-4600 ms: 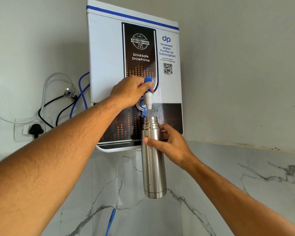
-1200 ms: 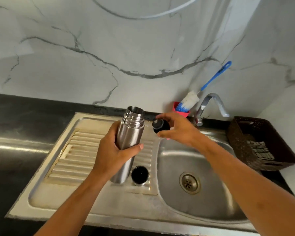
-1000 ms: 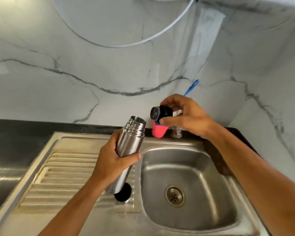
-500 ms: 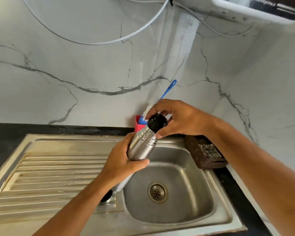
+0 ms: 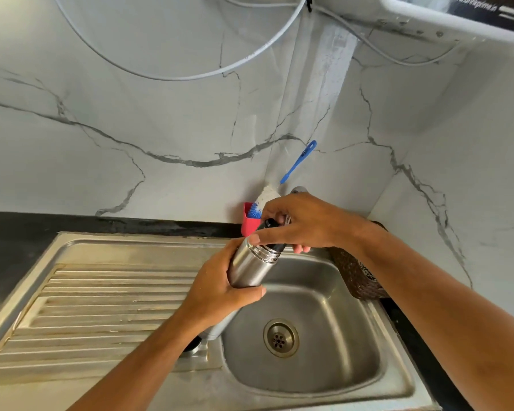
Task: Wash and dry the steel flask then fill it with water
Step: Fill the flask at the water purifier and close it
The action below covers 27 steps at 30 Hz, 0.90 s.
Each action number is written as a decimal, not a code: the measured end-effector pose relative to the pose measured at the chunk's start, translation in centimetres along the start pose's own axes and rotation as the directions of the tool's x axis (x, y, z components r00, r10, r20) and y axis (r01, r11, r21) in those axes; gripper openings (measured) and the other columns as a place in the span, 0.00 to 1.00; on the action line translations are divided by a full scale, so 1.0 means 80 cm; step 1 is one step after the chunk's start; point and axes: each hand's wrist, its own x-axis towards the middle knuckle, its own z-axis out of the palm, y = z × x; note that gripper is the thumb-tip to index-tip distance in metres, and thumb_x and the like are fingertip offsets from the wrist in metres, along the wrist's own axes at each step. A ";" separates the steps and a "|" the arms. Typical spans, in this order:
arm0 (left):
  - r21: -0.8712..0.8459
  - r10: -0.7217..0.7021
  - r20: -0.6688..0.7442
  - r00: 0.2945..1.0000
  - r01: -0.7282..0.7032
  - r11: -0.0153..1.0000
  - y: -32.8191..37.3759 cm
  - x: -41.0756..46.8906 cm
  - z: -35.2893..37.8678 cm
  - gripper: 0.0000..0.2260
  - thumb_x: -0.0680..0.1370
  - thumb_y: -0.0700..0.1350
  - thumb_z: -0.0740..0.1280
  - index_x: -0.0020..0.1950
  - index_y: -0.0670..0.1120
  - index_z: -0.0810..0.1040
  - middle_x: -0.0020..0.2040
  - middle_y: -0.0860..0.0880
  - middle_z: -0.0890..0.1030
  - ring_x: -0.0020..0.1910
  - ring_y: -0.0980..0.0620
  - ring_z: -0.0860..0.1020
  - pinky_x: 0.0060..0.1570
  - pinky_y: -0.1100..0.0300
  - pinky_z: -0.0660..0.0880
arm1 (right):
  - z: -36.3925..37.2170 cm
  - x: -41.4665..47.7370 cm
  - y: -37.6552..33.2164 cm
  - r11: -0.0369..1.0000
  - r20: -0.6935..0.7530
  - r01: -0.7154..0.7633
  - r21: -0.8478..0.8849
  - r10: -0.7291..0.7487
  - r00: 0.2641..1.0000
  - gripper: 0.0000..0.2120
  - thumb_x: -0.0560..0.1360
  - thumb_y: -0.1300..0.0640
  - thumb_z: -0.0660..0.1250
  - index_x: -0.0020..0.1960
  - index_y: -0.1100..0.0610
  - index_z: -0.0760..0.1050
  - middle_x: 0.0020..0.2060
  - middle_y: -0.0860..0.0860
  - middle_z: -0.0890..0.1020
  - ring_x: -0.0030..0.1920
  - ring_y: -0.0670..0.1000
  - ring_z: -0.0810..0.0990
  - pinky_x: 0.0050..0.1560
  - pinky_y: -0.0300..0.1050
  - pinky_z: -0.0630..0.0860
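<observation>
Steel flask (image 5: 250,266): head view; tilted, neck pointing up and away, held over the near-left edge of the sink (image 5: 353,336); its base is hidden under the left wrist.
Left hand (image 5: 220,292): fingers and thumb wrapped round the flask's middle, clamped firmly on it.
Right hand (image 5: 303,223): just above and beyond the left hand, fingertips pinched on the black stopper (image 5: 269,224) at the flask's neck.
Stopper: sits at the mouth; the right hand's fingers cover it, so how far it is screwed in cannot be told.
Step in hand: judged to be screwing the stopper into the flask, the closing end of the task.
Next move: the left hand keeps the body from turning while the right hand twists the stopper, square to the neck, until it seats.
Beyond the right hand: a blue-handled brush (image 5: 298,161) in a red holder (image 5: 247,222), against the wall.
</observation>
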 end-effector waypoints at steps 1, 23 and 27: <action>-0.009 -0.010 -0.006 1.000 0.010 1.000 -0.001 0.001 -0.003 0.32 0.68 0.42 0.83 0.65 0.61 0.75 0.51 0.61 0.83 0.48 0.57 0.83 0.43 0.69 0.76 | 0.000 -0.001 0.001 0.996 0.047 0.007 0.094 -0.011 0.999 0.18 0.74 0.40 0.77 0.56 0.50 0.80 0.48 0.51 0.83 0.39 0.53 0.86 0.38 0.52 0.85; 0.065 -0.005 0.065 0.998 0.001 0.998 -0.016 0.035 -0.032 0.31 0.67 0.45 0.83 0.63 0.63 0.74 0.48 0.62 0.82 0.45 0.57 0.82 0.40 0.68 0.75 | -0.009 0.020 0.009 0.983 0.090 0.044 0.179 -0.061 0.994 0.15 0.78 0.52 0.75 0.64 0.49 0.79 0.49 0.48 0.84 0.39 0.48 0.83 0.36 0.45 0.81; 0.070 -0.014 0.106 0.994 0.006 0.997 -0.018 0.037 -0.033 0.30 0.67 0.45 0.83 0.62 0.63 0.75 0.48 0.62 0.82 0.45 0.56 0.82 0.40 0.67 0.76 | -0.010 0.020 0.013 0.981 0.128 0.095 0.169 -0.118 0.985 0.25 0.73 0.67 0.75 0.64 0.46 0.79 0.52 0.38 0.82 0.48 0.43 0.83 0.45 0.38 0.79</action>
